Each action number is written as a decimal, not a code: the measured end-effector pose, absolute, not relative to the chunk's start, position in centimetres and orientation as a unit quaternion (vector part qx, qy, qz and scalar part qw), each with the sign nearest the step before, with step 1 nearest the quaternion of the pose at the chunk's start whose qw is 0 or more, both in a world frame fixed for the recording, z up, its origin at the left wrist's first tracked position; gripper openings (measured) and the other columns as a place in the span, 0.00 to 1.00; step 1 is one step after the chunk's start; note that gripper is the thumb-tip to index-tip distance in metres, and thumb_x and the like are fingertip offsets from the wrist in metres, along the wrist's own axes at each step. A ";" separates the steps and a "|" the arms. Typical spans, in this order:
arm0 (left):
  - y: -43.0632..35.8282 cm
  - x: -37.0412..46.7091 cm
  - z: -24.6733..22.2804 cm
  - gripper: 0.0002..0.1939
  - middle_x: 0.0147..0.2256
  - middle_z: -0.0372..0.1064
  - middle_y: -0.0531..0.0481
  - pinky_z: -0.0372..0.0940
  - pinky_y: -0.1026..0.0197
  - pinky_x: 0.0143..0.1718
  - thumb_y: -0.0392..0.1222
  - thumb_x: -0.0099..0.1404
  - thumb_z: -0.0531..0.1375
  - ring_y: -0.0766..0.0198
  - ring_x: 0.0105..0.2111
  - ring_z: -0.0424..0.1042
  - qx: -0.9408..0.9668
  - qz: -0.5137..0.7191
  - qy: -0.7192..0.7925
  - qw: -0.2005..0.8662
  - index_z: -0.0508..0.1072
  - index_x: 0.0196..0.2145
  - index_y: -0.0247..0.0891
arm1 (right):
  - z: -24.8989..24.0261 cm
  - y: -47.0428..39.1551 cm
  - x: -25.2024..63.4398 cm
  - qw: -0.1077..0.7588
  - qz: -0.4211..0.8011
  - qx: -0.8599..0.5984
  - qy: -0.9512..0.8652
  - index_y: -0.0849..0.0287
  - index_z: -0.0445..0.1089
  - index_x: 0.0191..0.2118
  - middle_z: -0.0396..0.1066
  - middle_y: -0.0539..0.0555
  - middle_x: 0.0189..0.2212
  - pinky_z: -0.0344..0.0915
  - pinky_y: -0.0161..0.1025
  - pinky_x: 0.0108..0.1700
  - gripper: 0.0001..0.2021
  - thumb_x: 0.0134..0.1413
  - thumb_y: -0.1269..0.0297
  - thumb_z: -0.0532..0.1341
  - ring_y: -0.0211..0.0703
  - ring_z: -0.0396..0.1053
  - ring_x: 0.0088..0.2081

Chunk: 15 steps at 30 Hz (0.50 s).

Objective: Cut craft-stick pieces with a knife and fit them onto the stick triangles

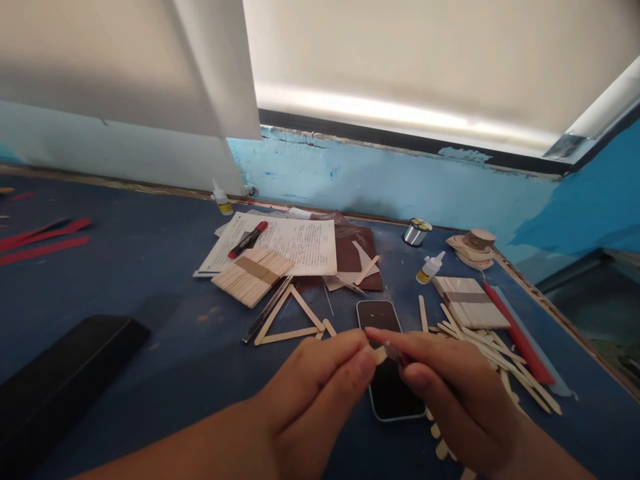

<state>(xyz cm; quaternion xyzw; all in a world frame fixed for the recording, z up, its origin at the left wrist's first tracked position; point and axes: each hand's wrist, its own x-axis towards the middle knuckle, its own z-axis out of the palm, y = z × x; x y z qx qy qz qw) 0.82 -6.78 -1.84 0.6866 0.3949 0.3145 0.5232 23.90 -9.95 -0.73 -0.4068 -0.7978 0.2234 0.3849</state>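
The left hand (323, 383) pinches a wooden stick (381, 355) and the right hand (457, 380) a small, possibly sharp tool (393, 353) beside it, so a slip could nick the left hand

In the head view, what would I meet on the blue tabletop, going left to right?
Red strips → yellow-labelled white bottle near the wall → triangle of wooden sticks → phone → right-hand banded stick bundle.

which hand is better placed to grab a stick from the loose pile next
Probably the right hand: the loose sticks lie beside it, though it holds something unclear; the left hand is farther off.
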 end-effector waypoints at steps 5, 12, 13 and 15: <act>-6.8 1.0 -1.8 0.19 0.50 0.78 0.48 0.75 0.62 0.49 0.52 0.74 0.55 0.58 0.50 0.76 0.694 0.305 0.389 0.524 0.76 0.57 0.50 | -0.2 -9.6 23.6 0.370 0.259 -0.388 -0.804 0.45 0.65 0.66 0.79 0.50 0.51 0.75 0.33 0.48 0.25 0.66 0.70 0.60 0.42 0.79 0.48; -7.2 0.9 -2.6 0.18 0.53 0.76 0.53 0.75 0.67 0.43 0.54 0.71 0.58 0.60 0.48 0.77 0.667 0.319 0.428 0.520 0.76 0.56 0.55 | -0.2 -9.9 23.3 0.383 0.249 -0.393 -0.798 0.52 0.68 0.64 0.80 0.54 0.48 0.76 0.35 0.46 0.23 0.66 0.70 0.60 0.43 0.80 0.44; -7.1 1.0 -2.6 0.18 0.51 0.77 0.52 0.75 0.66 0.42 0.54 0.71 0.58 0.59 0.47 0.77 0.668 0.316 0.421 0.525 0.76 0.56 0.53 | -0.3 -9.9 23.3 0.382 0.247 -0.392 -0.800 0.52 0.68 0.64 0.81 0.54 0.47 0.76 0.35 0.45 0.23 0.66 0.70 0.60 0.43 0.80 0.44; -6.8 1.1 -2.3 0.18 0.43 0.79 0.50 0.75 0.66 0.40 0.54 0.73 0.56 0.60 0.42 0.77 0.679 0.315 0.399 0.530 0.77 0.54 0.49 | -0.5 -9.7 23.4 0.376 0.234 -0.397 -0.804 0.52 0.69 0.64 0.81 0.55 0.48 0.77 0.35 0.44 0.22 0.67 0.68 0.60 0.44 0.80 0.44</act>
